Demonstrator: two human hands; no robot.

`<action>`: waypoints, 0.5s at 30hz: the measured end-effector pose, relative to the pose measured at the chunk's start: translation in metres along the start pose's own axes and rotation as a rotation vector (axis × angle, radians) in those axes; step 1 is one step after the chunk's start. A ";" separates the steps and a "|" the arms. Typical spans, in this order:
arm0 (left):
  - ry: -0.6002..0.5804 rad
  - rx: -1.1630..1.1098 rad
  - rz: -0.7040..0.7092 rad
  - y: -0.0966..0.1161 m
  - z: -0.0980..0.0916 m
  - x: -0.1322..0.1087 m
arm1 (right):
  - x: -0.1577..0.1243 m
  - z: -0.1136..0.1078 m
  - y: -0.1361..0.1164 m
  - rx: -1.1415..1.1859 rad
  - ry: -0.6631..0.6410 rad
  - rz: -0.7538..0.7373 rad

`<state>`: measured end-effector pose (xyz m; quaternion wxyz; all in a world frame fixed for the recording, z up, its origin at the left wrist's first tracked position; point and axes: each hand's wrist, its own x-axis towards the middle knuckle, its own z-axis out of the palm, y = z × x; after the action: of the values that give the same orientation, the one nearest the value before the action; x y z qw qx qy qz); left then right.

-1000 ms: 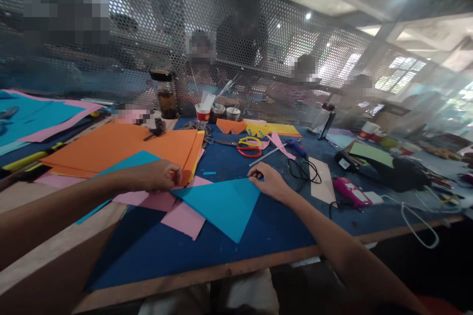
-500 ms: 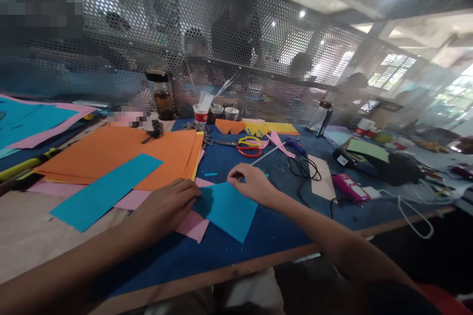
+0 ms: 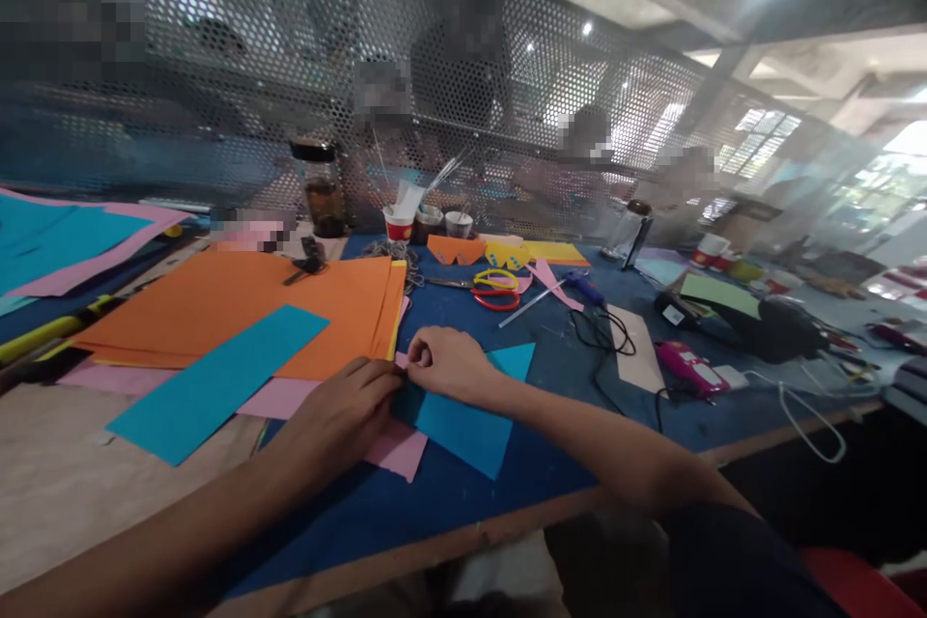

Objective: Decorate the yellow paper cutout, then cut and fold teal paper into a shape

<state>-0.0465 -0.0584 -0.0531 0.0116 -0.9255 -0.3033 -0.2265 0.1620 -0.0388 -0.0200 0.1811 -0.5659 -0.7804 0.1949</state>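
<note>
A blue sheet of paper [image 3: 470, 430] lies at an angle on the table in front of me, one corner pointing toward the front edge. My left hand [image 3: 362, 401] has its fingers together on the sheet's left corner. Right beside those fingertips, my right hand [image 3: 449, 362] is curled in a pinch; what is between its fingers is hidden. The right hand and wrist cover part of the blue sheet. A pink paper piece [image 3: 398, 449] sticks out under the left corner. Left of my hands, a blue paper strip [image 3: 217, 386] rests across a stack of orange sheets [image 3: 238, 280].
Scissors [image 3: 496, 290] with yellow and red handles lie beyond my hands. Near them are orange [image 3: 455, 249] and yellow cutouts [image 3: 505, 255], a blue glue gun [image 3: 583, 288] with a black cable, and a magenta device [image 3: 691, 367]. Cups [image 3: 398, 225] and a dark jar [image 3: 323, 193] stand by the perforated screen.
My right hand has moved left along the blue sheet, from its upper edge to my left fingertips. My left hand stays at the left corner. The view has shifted slightly.
</note>
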 end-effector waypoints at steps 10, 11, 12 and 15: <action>-0.013 -0.024 -0.004 -0.003 0.001 0.000 | -0.008 -0.011 0.013 -0.005 0.019 0.036; -0.004 -0.018 -0.004 -0.003 0.001 0.001 | -0.010 -0.013 0.016 -0.004 0.024 0.042; 0.008 -0.014 -0.003 -0.003 0.002 0.001 | -0.011 -0.015 0.019 -0.003 0.032 0.050; 0.030 -0.001 0.016 -0.003 0.002 0.000 | -0.017 -0.019 0.030 -0.005 0.064 0.073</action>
<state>-0.0471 -0.0554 -0.0556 0.0174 -0.9244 -0.2957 -0.2403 0.2009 -0.0443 -0.0197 0.1974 -0.6005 -0.7534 0.1813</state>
